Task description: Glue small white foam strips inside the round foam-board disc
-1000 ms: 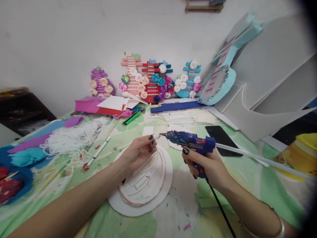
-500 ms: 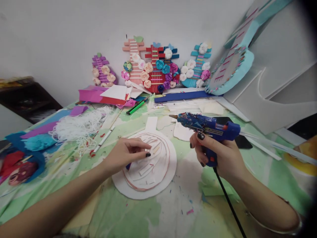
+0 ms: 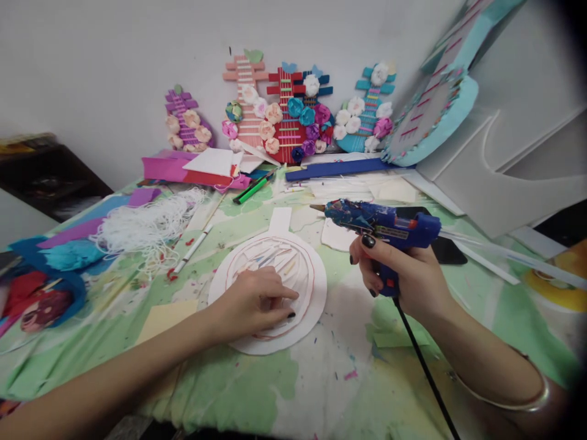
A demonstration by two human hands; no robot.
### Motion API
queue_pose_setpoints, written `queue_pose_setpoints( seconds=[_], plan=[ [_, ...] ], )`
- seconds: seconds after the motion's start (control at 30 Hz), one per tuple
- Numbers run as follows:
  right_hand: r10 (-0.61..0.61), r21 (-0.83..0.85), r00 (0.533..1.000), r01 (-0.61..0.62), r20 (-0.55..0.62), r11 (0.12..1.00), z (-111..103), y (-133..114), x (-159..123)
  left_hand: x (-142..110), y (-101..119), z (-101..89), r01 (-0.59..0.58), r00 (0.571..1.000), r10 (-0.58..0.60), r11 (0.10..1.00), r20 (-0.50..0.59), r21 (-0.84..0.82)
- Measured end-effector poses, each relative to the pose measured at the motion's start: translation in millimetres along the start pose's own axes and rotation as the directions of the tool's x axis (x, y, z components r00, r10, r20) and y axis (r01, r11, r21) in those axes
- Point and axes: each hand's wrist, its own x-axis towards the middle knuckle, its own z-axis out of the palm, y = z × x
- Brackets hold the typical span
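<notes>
A white round foam cut-out (image 3: 308,293) with red outline rings and several thin strips lies on the table in front of me. My left hand (image 3: 257,300) rests on its near part, fingertips pressed together on a small piece I cannot make out. To the right, my right hand (image 3: 403,275) grips a blue hot glue gun (image 3: 380,223) above the table. Its nozzle points left, a little above and right of the cut-out. A clear glue stick juts from its back, and a black cord (image 3: 424,373) hangs down toward me.
Small flower-covered guitar models (image 3: 284,116) lean on the back wall, with a large turquoise one (image 3: 431,116) and white foam boards (image 3: 518,140) at right. White string (image 3: 147,226), a green marker (image 3: 252,189), a black phone (image 3: 447,250) and coloured foam scraps lie around.
My left hand came down from beside the glue gun's nozzle to the cut-out and slid toward its near edge. The glue gun drew back to the right and the view tilted down.
</notes>
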Motion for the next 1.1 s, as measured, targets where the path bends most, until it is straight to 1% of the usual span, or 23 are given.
queue_pose_setpoints(
  seconds=[0.17, 0.27, 0.4, 0.53, 0.6, 0.73, 0.83, 0.9, 1.0, 1.1],
  plan=[
    [0.004, -0.013, 1.0, -0.004, -0.008, 1.0, 0, 0, 0, 0, 0, 1.9, 0.026, 0.996, -0.025, 1.0, 0.084, -0.015],
    [0.007, -0.021, 1.0, -0.007, -0.006, 1.0, 0, -1, 0, 0, 1, 2.0, -0.009, 0.993, 0.008, 1.0, 0.121, 0.008],
    [0.007, -0.018, 1.0, -0.007, 0.0, 1.0, 1, -2, 0, 0, 2, 3.5, -0.086, 0.985, 0.065, 0.989, 0.161, 0.124],
    [0.007, -0.031, 1.0, -0.007, -0.008, 0.999, 1, -1, 0, 1, 4, 4.1, -0.14, 0.979, 0.108, 0.973, 0.172, 0.186],
    [0.004, -0.03, 1.0, -0.004, -0.009, 1.0, 1, -1, 0, 2, 8, 3.6, -0.152, 0.972, 0.1, 0.957, 0.211, 0.245],
    [0.009, -0.026, 1.0, -0.009, -0.015, 1.0, 1, -1, 0, 4, 21, 2.8, -0.157, 0.948, 0.022, 0.901, 0.319, 0.405],
    [0.012, -0.025, 1.0, -0.012, -0.02, 1.0, 1, -2, 0, 0, 32, 3.8, -0.192, 0.934, 0.022, 0.874, 0.357, 0.446],
    [0.019, -0.029, 1.0, -0.02, -0.02, 0.999, 1, -2, -1, -5, 38, 4.8, -0.203, 0.929, 0.024, 0.867, 0.368, 0.455],
    [0.025, -0.036, 0.999, -0.025, -0.022, 0.999, 1, -1, 0, -11, 42, 6.0, -0.179, 0.939, 0.01, 0.867, 0.344, 0.464],
    [0.016, -0.038, 1.0, -0.016, -0.021, 0.999, 1, 0, 1, -11, 43, 6.1, -0.138, 0.951, 0.006, 0.902, 0.308, 0.409]
  ],
)
